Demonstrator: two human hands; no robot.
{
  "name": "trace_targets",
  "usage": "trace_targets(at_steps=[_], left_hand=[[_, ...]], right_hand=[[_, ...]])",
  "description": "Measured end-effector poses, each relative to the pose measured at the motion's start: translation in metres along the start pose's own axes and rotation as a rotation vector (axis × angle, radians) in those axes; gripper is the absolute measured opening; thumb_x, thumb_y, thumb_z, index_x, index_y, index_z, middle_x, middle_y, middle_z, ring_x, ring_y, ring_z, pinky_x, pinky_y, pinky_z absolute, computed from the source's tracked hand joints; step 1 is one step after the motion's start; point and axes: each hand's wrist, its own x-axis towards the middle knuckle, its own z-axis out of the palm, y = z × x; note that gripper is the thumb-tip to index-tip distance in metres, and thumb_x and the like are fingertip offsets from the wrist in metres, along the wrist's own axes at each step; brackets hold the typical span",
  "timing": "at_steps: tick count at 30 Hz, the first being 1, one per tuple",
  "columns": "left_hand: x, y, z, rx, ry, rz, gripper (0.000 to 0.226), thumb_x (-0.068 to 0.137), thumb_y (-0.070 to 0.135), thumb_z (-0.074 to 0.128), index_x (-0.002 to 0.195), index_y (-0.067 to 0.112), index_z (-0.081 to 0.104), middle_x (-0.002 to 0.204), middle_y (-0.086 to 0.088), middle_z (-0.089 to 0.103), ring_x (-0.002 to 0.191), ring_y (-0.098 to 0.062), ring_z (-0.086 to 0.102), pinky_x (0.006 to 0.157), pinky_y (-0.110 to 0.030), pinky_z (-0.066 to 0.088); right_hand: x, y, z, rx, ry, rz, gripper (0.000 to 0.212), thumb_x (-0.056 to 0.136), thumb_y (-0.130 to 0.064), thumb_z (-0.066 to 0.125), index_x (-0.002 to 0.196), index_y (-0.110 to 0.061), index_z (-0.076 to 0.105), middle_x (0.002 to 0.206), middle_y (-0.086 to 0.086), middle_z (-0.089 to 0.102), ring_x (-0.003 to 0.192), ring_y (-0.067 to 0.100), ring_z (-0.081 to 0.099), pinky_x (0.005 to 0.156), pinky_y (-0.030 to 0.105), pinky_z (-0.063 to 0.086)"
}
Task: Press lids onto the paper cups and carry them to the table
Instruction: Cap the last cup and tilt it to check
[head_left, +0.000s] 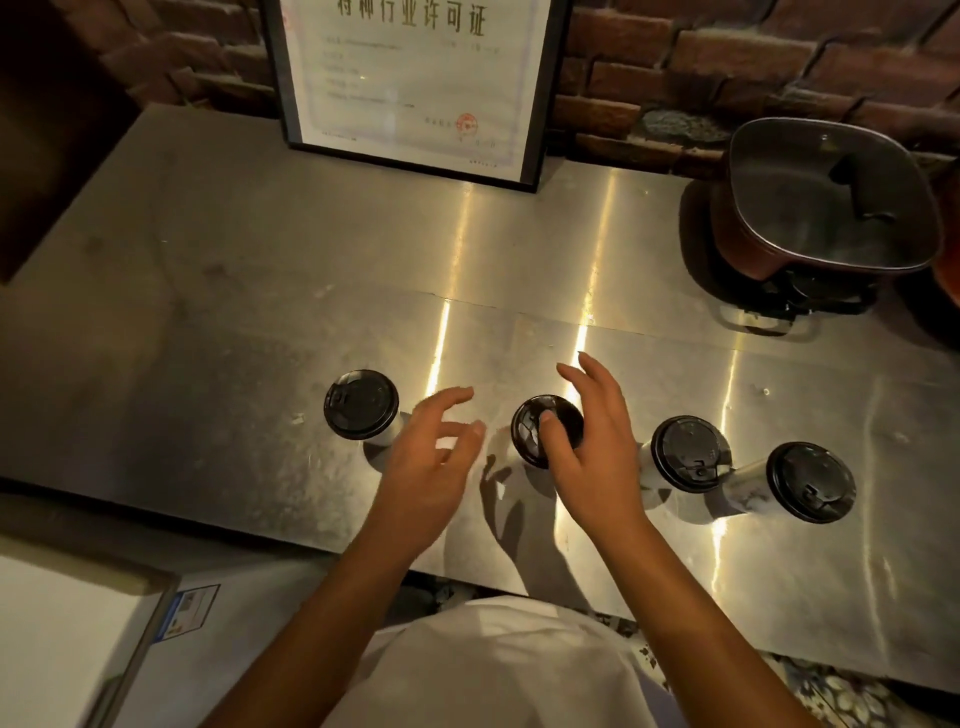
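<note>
Several paper cups with black lids stand in a row on the steel counter (260, 270). The leftmost cup (361, 404) stands apart at the left. The middle cup (540, 423) is between my hands. My right hand (592, 441) rests on it, thumb on the black lid and fingers spread over its far right side. My left hand (431, 457) hovers open just left of that cup, fingers apart, holding nothing. Two more lidded cups (691, 453) (810, 482) stand to the right.
A framed certificate (415, 83) leans against the brick wall at the back. An electric pot with a glass lid (826, 208) sits at the back right. A white box (67, 634) lies below the counter's front edge at the lower left.
</note>
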Motion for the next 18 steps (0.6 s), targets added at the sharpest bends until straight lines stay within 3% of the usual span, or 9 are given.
trace_targets(at_steps=[2,6,9,11,15,18], left_hand=[[-0.001,-0.003,-0.029,-0.071,0.094,0.018,0.029,0.103,0.023,0.058,0.124,0.042,0.059,0.118,0.011,0.062,0.094,0.019,0.058,0.078,-0.009,0.047],[0.017,-0.029,-0.088,-0.076,0.264,0.092,0.028,0.102,0.016,0.057,0.117,0.039,0.062,0.125,0.01,0.061,0.108,0.009,0.06,0.086,-0.01,0.05],[0.041,-0.058,-0.119,0.039,0.235,0.08,0.029,0.104,0.022,0.055,0.126,0.04,0.058,0.137,0.01,0.055,0.125,-0.009,0.057,0.107,-0.036,0.05],[0.058,-0.076,-0.146,0.093,0.163,0.014,0.033,0.106,0.03,0.052,0.137,0.041,0.054,0.145,0.011,0.049,0.135,-0.018,0.051,0.112,-0.05,0.045],[0.079,-0.088,-0.154,0.112,-0.004,-0.033,0.043,0.107,0.038,0.047,0.149,0.043,0.045,0.158,0.007,0.044,0.139,-0.017,0.048,0.114,-0.043,0.043],[0.09,-0.094,-0.155,0.108,-0.137,-0.037,0.044,0.107,0.04,0.046,0.151,0.045,0.04,0.158,0.005,0.045,0.127,-0.017,0.058,0.102,-0.03,0.043]], right_hand=[[0.003,-0.016,0.009,0.037,0.021,-0.025,0.049,0.097,-0.028,0.054,0.146,-0.023,0.052,0.162,-0.003,0.037,0.14,0.0,0.039,0.11,0.01,0.028],[0.011,-0.045,0.048,0.079,0.019,-0.024,0.047,0.096,-0.027,0.055,0.144,-0.025,0.053,0.16,-0.005,0.041,0.136,0.009,0.049,0.114,0.037,0.043],[0.014,-0.068,0.081,0.086,-0.016,-0.013,0.048,0.098,-0.027,0.056,0.145,-0.031,0.051,0.161,-0.009,0.039,0.147,0.013,0.04,0.119,0.046,0.04],[0.017,-0.091,0.112,0.081,-0.04,0.006,0.048,0.1,-0.029,0.055,0.148,-0.034,0.049,0.163,-0.009,0.036,0.149,0.012,0.036,0.12,0.047,0.038],[0.025,-0.102,0.144,0.023,-0.13,0.135,0.049,0.106,-0.034,0.052,0.152,-0.042,0.041,0.167,-0.007,0.031,0.153,0.017,0.031,0.121,0.05,0.036],[0.025,-0.102,0.164,-0.053,-0.174,0.223,0.049,0.106,-0.037,0.05,0.154,-0.041,0.04,0.166,-0.004,0.035,0.151,0.021,0.036,0.121,0.048,0.036]])
